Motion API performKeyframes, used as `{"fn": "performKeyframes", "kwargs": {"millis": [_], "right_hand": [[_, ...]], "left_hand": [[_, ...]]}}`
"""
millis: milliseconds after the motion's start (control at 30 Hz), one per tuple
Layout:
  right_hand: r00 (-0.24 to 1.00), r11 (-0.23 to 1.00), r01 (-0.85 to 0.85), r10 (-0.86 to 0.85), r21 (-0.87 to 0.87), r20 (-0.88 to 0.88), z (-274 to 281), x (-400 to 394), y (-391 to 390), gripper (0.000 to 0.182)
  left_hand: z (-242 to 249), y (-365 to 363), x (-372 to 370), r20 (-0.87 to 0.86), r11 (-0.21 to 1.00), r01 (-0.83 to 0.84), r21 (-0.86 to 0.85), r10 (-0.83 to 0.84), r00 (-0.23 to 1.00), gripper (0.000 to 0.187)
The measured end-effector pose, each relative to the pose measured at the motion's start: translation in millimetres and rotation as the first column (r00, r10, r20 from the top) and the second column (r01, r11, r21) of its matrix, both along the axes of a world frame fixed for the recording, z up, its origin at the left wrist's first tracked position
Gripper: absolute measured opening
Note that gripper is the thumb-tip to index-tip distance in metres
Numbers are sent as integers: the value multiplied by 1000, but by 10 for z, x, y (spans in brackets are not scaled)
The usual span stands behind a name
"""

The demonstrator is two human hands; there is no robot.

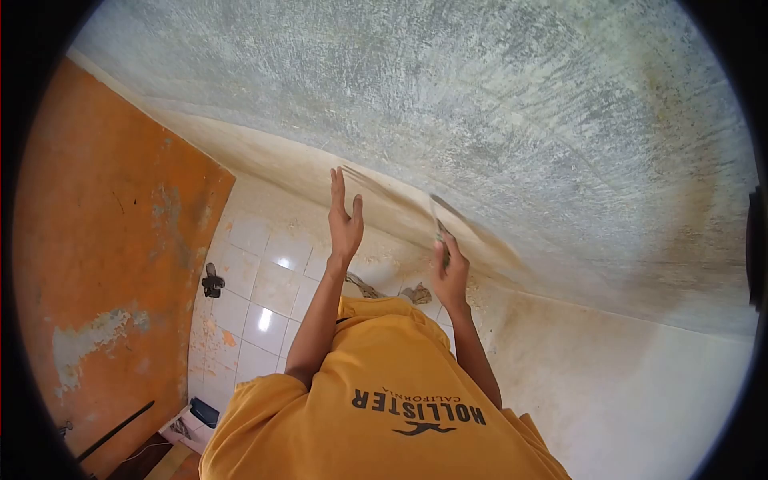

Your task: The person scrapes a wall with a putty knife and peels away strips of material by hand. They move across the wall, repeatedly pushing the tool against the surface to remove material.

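My left hand [346,228] is raised near the wall in front of me, fingers stretched out and thumb apart, with nothing in it. Its fingertips are close to the cream lower band [384,184] of that wall. My right hand [453,276] is closed round the handle of a scraper [438,218], whose thin blade points up at the wall. The blade overlaps the line where the cream band meets the rough, patchy grey surface [480,104] above. Part of the scraper's handle is hidden by my fingers.
An orange wall [112,216] with peeled patches stands on the left. Below lies a white tiled floor [276,280] scattered with paint flakes. A dark object [213,281] lies by the orange wall, and a dark blue container [204,412] is at lower left. A pale wall [624,384] is on the right.
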State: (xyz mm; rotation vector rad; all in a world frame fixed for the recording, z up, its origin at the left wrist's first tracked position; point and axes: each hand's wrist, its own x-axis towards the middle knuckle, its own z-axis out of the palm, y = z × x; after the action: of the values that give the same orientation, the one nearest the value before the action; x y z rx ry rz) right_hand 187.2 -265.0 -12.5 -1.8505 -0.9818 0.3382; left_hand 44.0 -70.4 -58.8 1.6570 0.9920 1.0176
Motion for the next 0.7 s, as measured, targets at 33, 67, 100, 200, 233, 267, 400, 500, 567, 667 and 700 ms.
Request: {"fn": "performKeyframes", "kwargs": {"millis": [33,67,100,200,233,267,400,500,567,667,700], "right_hand": [[999,999,37,-38,-16,-19,6,34,-77,28],[998,999,39,-41,-37,-47,1,64,-133,28],[1000,999,0,-1,-40,-12,27,55,-85,29],[997,998,-57,59,-34,53,48,9,119,30],[998,999,-40,42,-32,50,54,-17,89,30],[998,999,-23,25,-31,49,68,-39,57,30],[991,988,-75,59,137,118,170,40,135,29],[983,975,-181,185,-127,22,426,-70,518,32],[989,991,-136,137,-14,55,330,-121,437,30],[995,996,-16,7,88,99,168,-22,87,26],[994,998,-42,37,43,106,188,-24,101,27]], "left_hand": [[-10,-5,-3,20,1000,-15,-25,16,1000,68],[-29,-11,-5,28,999,-27,-34,27,999,67],[-6,-14,-22,30,998,-34,-45,36,999,67],[6,-13,-46,15,996,-47,-72,48,999,67],[7,-15,-49,9,995,-50,-84,51,999,67],[-14,-18,-63,22,994,-56,-89,58,998,67],[-26,11,-36,45,985,-53,-166,62,997,67],[40,-70,-11,60,980,-25,-195,38,998,67],[95,25,-17,65,987,6,-161,4,998,67],[17,80,-51,59,989,77,-127,-70,996,70],[-1,96,-85,56,985,126,-121,-120,991,70]]}}
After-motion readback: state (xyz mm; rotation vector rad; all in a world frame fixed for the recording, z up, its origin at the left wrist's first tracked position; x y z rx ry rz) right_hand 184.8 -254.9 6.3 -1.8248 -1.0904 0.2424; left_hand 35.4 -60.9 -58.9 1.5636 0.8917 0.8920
